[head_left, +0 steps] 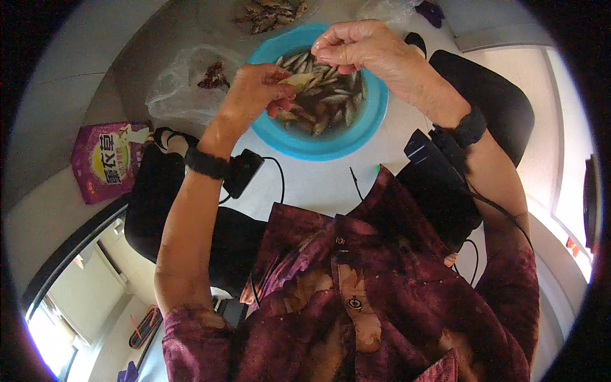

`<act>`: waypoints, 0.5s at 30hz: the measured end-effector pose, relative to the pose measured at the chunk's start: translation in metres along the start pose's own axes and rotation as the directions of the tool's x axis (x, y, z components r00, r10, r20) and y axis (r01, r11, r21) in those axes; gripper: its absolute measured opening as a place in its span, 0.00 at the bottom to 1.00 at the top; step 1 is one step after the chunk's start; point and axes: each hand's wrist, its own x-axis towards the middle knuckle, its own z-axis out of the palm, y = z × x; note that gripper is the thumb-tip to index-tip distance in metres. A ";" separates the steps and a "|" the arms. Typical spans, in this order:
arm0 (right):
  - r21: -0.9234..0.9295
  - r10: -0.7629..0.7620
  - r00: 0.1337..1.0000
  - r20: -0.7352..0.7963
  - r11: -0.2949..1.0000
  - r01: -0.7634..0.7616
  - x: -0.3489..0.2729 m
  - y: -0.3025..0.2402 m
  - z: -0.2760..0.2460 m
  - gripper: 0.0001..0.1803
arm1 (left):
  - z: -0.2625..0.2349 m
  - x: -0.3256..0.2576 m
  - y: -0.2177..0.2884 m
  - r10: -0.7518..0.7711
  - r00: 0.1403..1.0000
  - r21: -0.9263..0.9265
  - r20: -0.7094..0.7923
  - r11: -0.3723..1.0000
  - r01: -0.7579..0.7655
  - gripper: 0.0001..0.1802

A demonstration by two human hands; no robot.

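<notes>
A light-blue basin stands on the floor in front of me, with many small silvery fish in murky water. Over its left side, my left hand is closed around one small yellowish fish, gripped between thumb and fingers. My right hand hangs above the far right rim, its thumb and fingertips pinched together. Whatever sits in that pinch, if anything, is too small to make out. The two hands are apart from each other.
Left of the basin lies a clear plastic bag with dark red scraps. A brownish heap of what look like small fish is beyond the basin. A purple package lies at the left. Black cables hang near my wrists.
</notes>
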 end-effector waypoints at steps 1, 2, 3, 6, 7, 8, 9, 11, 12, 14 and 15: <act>-0.031 -0.022 1.000 0.002 0.999 0.022 0.002 0.000 0.001 0.12 | 0.002 -0.006 0.007 0.008 1.000 -0.018 -0.026 1.000 -0.009 0.12; -0.062 -0.045 0.999 0.004 0.997 0.045 0.005 0.001 0.003 0.12 | 0.004 -0.011 0.013 0.031 0.999 0.013 -0.044 0.999 -0.030 0.12; -0.093 -0.064 0.998 0.007 0.994 0.065 0.008 0.003 0.006 0.12 | 0.005 -0.016 0.018 0.051 0.997 0.042 -0.060 0.998 -0.049 0.11; -0.073 -0.181 0.983 -0.019 0.981 0.179 0.016 0.008 0.015 0.13 | 0.010 -0.024 0.030 0.143 0.985 0.097 -0.096 0.986 -0.134 0.11; -0.066 -0.211 0.977 -0.011 0.975 0.210 0.018 0.009 0.016 0.13 | 0.011 -0.026 0.033 0.159 0.981 0.122 -0.112 0.982 -0.146 0.10; -0.073 -0.205 0.979 -0.008 0.976 0.204 0.019 0.009 0.017 0.13 | 0.013 -0.027 0.035 0.194 0.975 0.075 -0.111 0.980 -0.186 0.10; -0.080 -0.199 0.980 -0.006 0.977 0.198 0.020 0.009 0.017 0.13 | 0.013 -0.028 0.038 0.211 0.970 0.044 -0.120 0.977 -0.207 0.11; -0.148 -0.208 0.978 -0.010 0.968 0.204 0.021 0.005 0.017 0.13 | 0.011 -0.029 0.044 0.224 0.965 0.030 -0.135 0.975 -0.222 0.10; -0.182 -0.212 0.977 -0.012 0.961 0.206 0.021 0.003 0.017 0.13 | 0.010 -0.030 0.047 0.220 0.965 0.045 -0.142 0.975 -0.215 0.10; -0.210 -0.218 0.976 -0.021 0.955 0.208 0.021 -0.003 0.017 0.13 | 0.009 -0.032 0.051 0.221 0.964 0.031 -0.148 0.975 -0.219 0.10; -0.223 -0.221 0.975 -0.025 0.952 0.211 0.021 -0.006 0.018 0.13 | 0.008 -0.032 0.053 0.227 0.963 0.004 -0.146 0.973 -0.229 0.09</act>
